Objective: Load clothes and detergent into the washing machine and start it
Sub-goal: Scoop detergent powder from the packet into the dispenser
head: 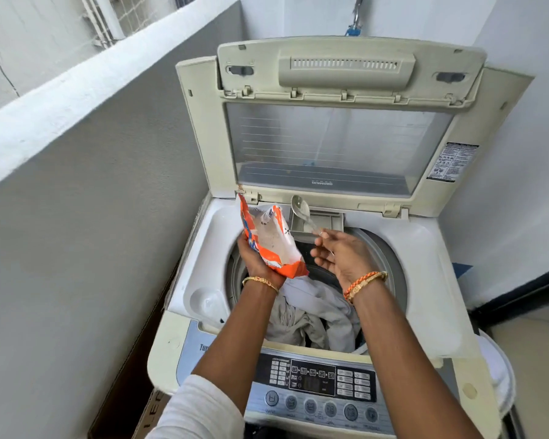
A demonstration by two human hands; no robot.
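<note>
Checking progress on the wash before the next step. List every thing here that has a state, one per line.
Washing machine lid: open, raised upright.
Drum: holds clothes, not full.
Detergent packet: open at the top, held upright in left hand.
Spoon: held in right hand, bowl raised above the drawer.
Detergent drawer: open.
Control panel: display looks unlit.

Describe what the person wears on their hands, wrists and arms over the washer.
The left hand is bare, with a thin gold bangle at the wrist and a white sleeve pushed up near the elbow. The right hand is also bare; its wrist carries an orange twisted cord bracelet beside a gold bangle. No sleeve shows on the right forearm.
</note>
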